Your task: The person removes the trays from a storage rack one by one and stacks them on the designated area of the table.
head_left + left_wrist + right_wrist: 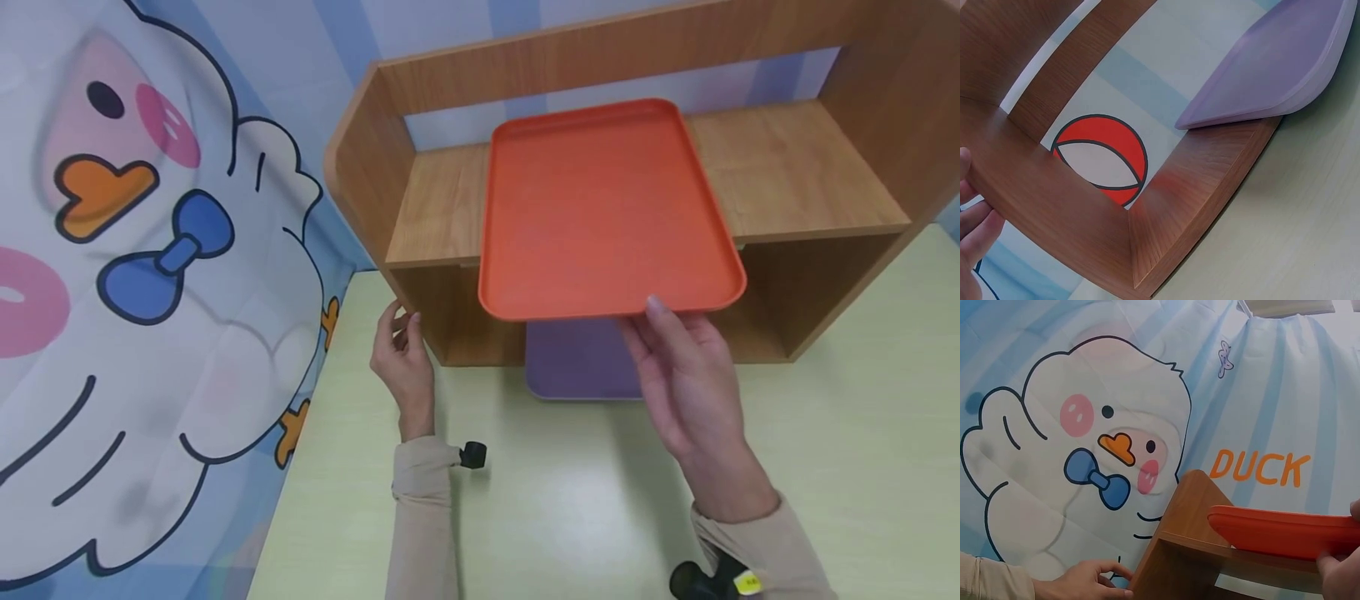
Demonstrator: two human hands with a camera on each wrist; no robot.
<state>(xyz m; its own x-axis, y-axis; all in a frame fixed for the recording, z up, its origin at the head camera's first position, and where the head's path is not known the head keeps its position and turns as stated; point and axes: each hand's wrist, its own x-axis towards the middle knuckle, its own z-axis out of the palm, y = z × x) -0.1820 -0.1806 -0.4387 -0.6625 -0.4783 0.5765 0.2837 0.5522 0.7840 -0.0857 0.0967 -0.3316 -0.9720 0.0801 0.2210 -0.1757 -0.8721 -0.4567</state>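
Note:
An orange-red rectangular tray [607, 208] is held by its front edge in my right hand [693, 387], thumb on top and fingers underneath. It tilts over the upper board of a wooden desktop shelf [795, 167]. Right wrist view: the tray [1285, 531] appears edge-on, its far end at the shelf's upper level. Fingers of my left hand [405, 358] grip the front edge of the shelf's left side panel [1041, 206]. A purple tray [581, 358] lies in the lower compartment and sticks out over the front; the orange tray hides its back part.
The pale table [540, 517] extends in front of the shelf and to its right. Close on the left hangs a curtain [247, 358] printed with a large white duck. A raised wooden back rail [615, 58] and the side panels bound the upper level.

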